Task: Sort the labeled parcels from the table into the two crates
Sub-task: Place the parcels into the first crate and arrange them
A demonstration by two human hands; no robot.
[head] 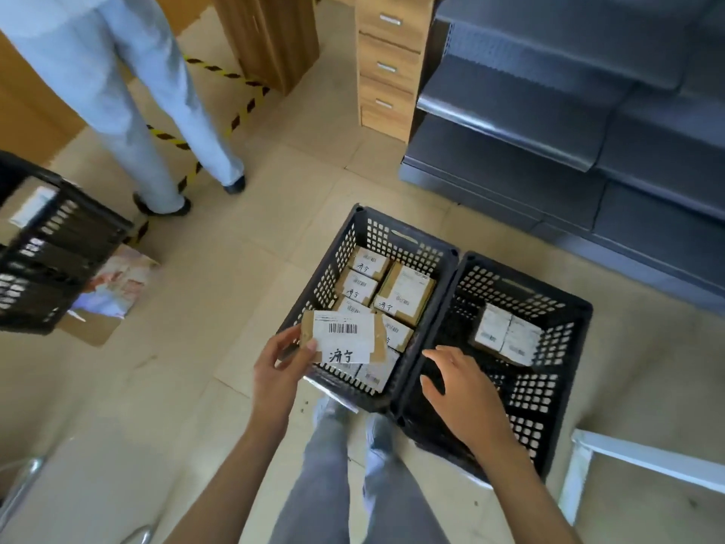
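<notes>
Two black slatted crates stand side by side on the floor in front of my feet. The left crate (345,245) holds several brown parcels with white handwritten labels. The right crate (565,347) holds two parcels (506,333) near its far side. My left hand (280,367) grips a small brown parcel (343,341) with a barcode label, held above the near left corner of the left crate. My right hand (459,382) hovers with fingers spread over the near left part of the right crate, holding nothing.
A third black crate (51,245) with a parcel inside sits raised at the far left, a flat printed carton (112,292) under it. Another person's legs (157,123) stand beyond. Dark metal shelving (569,111), a wooden drawer unit (386,64), and a white frame (635,465) border the space.
</notes>
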